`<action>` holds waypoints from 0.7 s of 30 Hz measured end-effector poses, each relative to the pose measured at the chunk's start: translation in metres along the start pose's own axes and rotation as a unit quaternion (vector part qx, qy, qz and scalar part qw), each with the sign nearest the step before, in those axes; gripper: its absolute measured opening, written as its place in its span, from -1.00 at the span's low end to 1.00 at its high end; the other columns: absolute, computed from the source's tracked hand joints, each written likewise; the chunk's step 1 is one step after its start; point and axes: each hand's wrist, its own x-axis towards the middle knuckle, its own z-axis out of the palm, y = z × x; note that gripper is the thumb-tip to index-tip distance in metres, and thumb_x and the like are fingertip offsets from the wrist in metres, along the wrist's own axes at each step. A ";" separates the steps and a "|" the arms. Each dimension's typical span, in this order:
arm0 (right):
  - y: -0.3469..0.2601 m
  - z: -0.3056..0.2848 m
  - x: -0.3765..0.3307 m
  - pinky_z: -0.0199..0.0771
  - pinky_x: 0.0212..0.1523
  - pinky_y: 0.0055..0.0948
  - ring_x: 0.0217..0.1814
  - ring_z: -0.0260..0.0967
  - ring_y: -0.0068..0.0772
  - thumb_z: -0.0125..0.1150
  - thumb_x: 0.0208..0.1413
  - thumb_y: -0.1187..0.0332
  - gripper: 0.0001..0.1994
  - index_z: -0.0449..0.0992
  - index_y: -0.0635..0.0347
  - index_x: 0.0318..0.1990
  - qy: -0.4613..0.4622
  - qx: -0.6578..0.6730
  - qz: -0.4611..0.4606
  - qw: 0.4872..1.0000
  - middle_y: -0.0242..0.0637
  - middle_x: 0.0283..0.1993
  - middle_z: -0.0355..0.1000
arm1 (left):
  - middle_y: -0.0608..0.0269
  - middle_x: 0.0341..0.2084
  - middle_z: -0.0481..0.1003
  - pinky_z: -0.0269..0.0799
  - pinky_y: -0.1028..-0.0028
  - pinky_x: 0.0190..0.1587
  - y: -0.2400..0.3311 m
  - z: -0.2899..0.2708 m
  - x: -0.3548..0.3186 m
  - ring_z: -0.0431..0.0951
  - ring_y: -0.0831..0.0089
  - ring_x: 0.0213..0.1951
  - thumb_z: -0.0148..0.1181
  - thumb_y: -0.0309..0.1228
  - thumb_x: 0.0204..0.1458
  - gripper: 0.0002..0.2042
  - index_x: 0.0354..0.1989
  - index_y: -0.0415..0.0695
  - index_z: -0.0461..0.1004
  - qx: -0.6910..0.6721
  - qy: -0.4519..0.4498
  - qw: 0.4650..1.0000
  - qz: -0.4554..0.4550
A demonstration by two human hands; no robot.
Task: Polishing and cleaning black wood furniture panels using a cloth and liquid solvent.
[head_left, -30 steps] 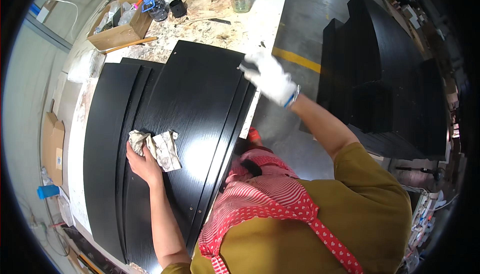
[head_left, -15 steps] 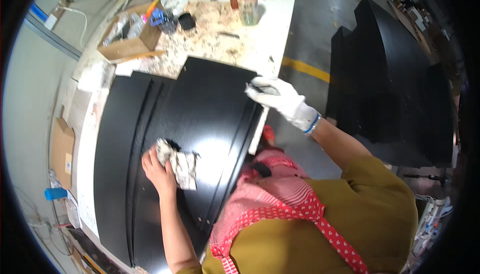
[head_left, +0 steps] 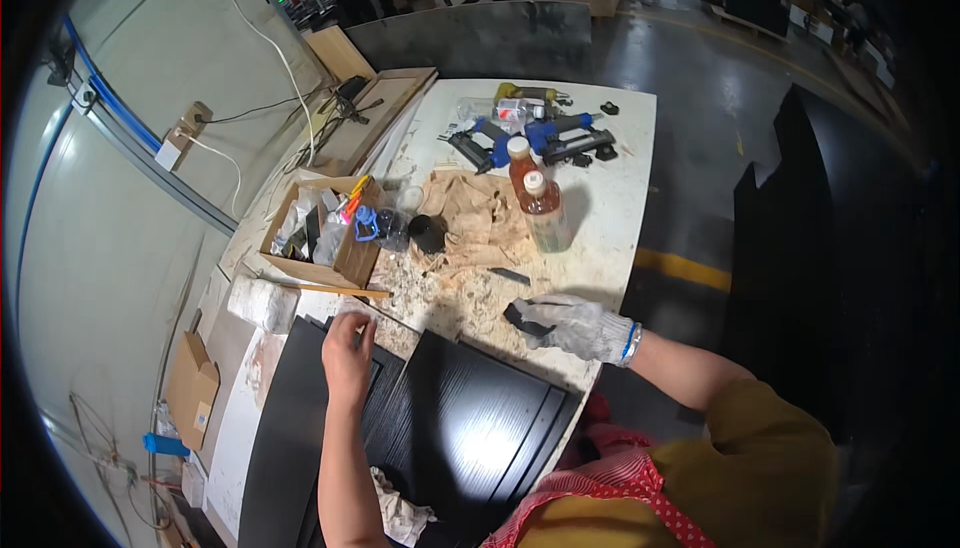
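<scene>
Two black wood-grain panels (head_left: 480,426) lie along the near part of the white worktable. My bare left hand (head_left: 347,356) hovers over their far edge, fingers curled toward the thumb; whatever might be in them is hidden. A crumpled white rag (head_left: 402,516) with dark stains rests on the panel beside my left forearm, apart from the hand. In a smudged white knit glove, my right hand (head_left: 578,328) is closed on a small black pad (head_left: 528,319), just beyond the panels' far right corner, over the stained tabletop.
A stained tan cloth (head_left: 475,218) lies farther back with a black cup (head_left: 427,234) and two bottles (head_left: 545,210). Left of it stands a cardboard box (head_left: 350,258) of odds and ends. Blue nail guns (head_left: 560,138) lie behind. Large black panels (head_left: 780,288) stand right; people work far off.
My left hand has let go of the rag and moved forward to the panels' far edge. My right hand has left the panel edge and moved forward. The view has tipped up.
</scene>
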 end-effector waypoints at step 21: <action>0.093 -0.059 0.189 0.63 -0.24 -0.33 -0.06 0.52 -0.24 0.13 0.38 0.17 -0.63 0.41 0.27 0.14 0.122 0.094 0.030 0.988 -0.11 -0.05 0.49 | 0.26 -0.26 0.55 0.55 0.24 -0.20 -0.102 0.168 0.154 0.61 0.19 -0.19 0.22 -0.37 0.10 -0.84 -0.16 0.01 0.61 0.258 -0.083 0.952 0.143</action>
